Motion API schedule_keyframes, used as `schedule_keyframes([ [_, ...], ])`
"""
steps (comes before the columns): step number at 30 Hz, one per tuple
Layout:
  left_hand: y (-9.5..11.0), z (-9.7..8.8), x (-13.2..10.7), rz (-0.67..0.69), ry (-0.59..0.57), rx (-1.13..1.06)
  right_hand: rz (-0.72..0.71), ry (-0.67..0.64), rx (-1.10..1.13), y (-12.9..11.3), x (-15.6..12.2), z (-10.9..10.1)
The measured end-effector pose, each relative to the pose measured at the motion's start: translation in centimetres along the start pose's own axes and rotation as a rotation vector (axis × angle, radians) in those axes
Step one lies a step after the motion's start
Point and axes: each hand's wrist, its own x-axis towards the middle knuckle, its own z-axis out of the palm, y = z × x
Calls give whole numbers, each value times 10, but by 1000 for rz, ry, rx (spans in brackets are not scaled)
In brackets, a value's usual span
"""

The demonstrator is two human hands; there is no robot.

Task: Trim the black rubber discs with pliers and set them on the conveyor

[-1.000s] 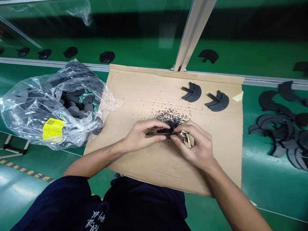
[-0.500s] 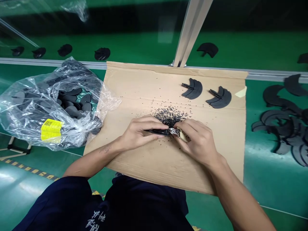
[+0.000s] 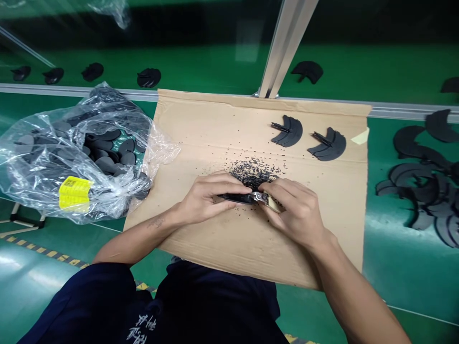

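Observation:
My left hand [image 3: 213,197] is closed around a black plastic part [image 3: 234,197], thumb below and fingers above. Fingers of my right hand [image 3: 296,205] wrap the pale handles of small metal nippers [image 3: 258,196], whose head meets the right end of the black part. Much of both handles is hidden by the palm. Just beyond my hands lies a heap of tiny black clippings [image 3: 255,173] on a cardboard sheet [image 3: 215,248]. Two black fan-shaped parts with stems, one the nearer-left part [image 3: 289,131] and the other the right part [image 3: 328,143], rest near the sheet's far right.
A clear plastic bag [image 3: 107,191] of black discs with a yellow label [image 3: 75,193] lies at the left, overlapping the cardboard. Curved black parts [image 3: 419,191] are piled on the green table at the right. A metal upright [image 3: 287,48] rises behind the cardboard before a reflective panel.
Both hands keep their hold on the black part and the nippers, almost unmoved. The view has shifted very slightly.

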Motion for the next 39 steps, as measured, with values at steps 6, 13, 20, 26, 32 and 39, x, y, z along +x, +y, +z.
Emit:
schedule_keyframes([
  [6,-2,1,-1,43,3,-17,-56,31,-117,0,-2,1],
  [13,1,3,-2,39,-40,-8,-30,4,-26,-3,-3,3],
  [20,4,-3,0,-87,-12,63,67,6,-87,3,-2,5],
  [26,4,-1,0,-77,-104,119,46,-30,-277,4,-1,6],
  [32,-1,-4,2,-54,114,186,156,14,76,0,2,3],
  [39,-1,-1,-1,29,89,153,36,89,128,-5,1,6],
])
